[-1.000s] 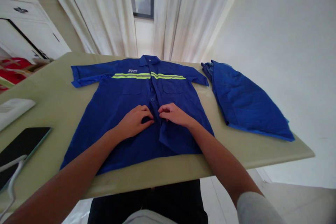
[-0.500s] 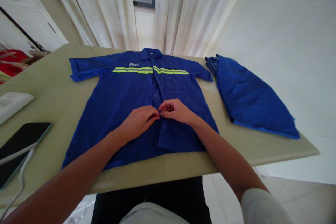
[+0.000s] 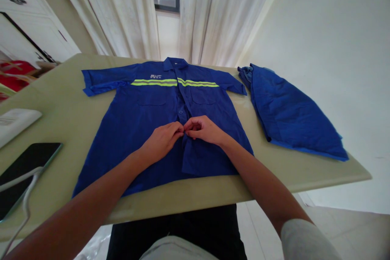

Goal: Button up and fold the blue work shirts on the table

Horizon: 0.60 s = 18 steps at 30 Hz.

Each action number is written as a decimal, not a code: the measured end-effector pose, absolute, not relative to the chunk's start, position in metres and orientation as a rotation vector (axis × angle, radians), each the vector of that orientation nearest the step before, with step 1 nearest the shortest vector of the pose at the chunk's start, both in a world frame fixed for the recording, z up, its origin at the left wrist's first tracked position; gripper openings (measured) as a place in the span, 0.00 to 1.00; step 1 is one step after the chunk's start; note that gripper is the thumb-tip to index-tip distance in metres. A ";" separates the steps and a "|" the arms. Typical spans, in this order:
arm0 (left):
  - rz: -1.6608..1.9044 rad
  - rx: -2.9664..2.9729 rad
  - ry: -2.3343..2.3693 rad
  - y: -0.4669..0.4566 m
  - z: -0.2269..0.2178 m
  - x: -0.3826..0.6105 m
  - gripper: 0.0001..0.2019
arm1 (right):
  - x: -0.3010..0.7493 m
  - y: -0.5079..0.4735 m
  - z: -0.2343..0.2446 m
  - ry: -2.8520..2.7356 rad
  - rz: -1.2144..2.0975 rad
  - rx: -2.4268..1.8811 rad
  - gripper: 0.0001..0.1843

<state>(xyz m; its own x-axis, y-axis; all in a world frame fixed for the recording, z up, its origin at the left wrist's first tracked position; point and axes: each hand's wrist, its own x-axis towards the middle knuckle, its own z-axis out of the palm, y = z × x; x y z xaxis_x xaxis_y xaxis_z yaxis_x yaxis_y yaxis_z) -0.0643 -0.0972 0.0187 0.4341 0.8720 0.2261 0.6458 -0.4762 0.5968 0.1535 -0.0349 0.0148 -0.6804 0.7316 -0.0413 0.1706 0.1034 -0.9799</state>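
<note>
A blue short-sleeved work shirt [image 3: 152,118] with a yellow-and-grey reflective stripe lies spread on the table, its collar toward the far edge. My left hand [image 3: 163,138] pinches the shirt's front placket near the middle. Right beside it, my right hand [image 3: 204,128] also pinches the placket, the fingertips of both hands meeting. One button [image 3: 180,112] shows just above the fingers, on the under edge of the opening. What lies between the fingertips is mostly hidden. Below the hands, the loose front flap [image 3: 195,160] hangs slightly apart from the other side.
Folded blue cloth [image 3: 295,113] lies at the right of the table [image 3: 329,172]. At the left are a phone [image 3: 27,170] with a white cable [image 3: 27,201] across it and a white device [image 3: 18,124]. Pale curtains [image 3: 131,12] hang behind; a white cabinet [image 3: 27,20] stands far left.
Both hands stay at the placket. My left fingertips have shifted slightly, closer against the right ones, and the flap edge under them has bunched a little. The view has tilted slightly.
</note>
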 end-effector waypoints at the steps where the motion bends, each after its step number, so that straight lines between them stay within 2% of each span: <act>1: 0.726 2.246 1.275 -0.096 0.018 -0.066 0.07 | 0.153 -0.035 0.014 -1.955 1.581 -0.894 0.12; 12: 0.714 2.045 1.164 -0.088 0.018 -0.079 0.05 | 0.152 -0.036 0.013 -2.172 1.328 -0.957 0.08; 18: 0.711 2.247 1.197 -0.093 0.017 -0.075 0.11 | 0.154 -0.034 0.011 -2.169 1.374 -0.923 0.13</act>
